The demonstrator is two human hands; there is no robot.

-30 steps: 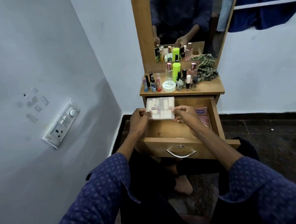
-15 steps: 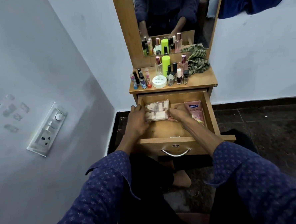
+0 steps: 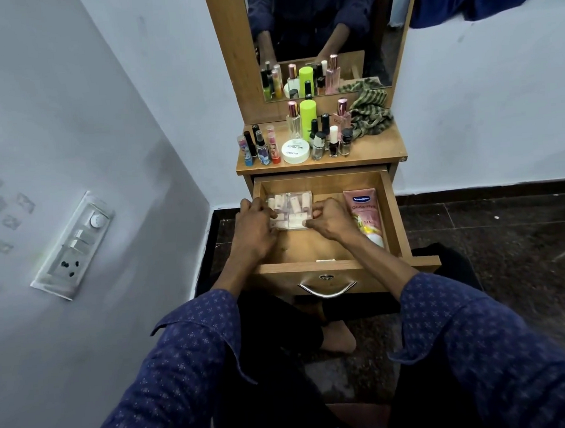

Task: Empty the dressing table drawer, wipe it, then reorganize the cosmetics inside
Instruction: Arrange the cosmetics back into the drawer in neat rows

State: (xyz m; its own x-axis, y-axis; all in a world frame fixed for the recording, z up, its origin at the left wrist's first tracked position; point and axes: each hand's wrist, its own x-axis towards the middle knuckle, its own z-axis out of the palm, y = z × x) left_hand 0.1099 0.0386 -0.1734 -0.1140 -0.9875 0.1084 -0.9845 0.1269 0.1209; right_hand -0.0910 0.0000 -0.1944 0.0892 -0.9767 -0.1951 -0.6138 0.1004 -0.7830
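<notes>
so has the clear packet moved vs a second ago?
Yes. The clear packet was held up against the tabletop's front edge; now it sits lower, down inside the drawer, left of the pink tube, both hands gripping it.

The drawer (image 3: 394,213) floor lies bare between the clear packet (image 3: 291,210) and front wall; the lotion tube (image 3: 367,216) lines its right side.

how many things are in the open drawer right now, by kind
clear packet of small white pieces: 1, pinched at its edges by the left hand and the right hand
pink Vaseline tube: 1, lying along the right side
total in the drawer: 2
</notes>
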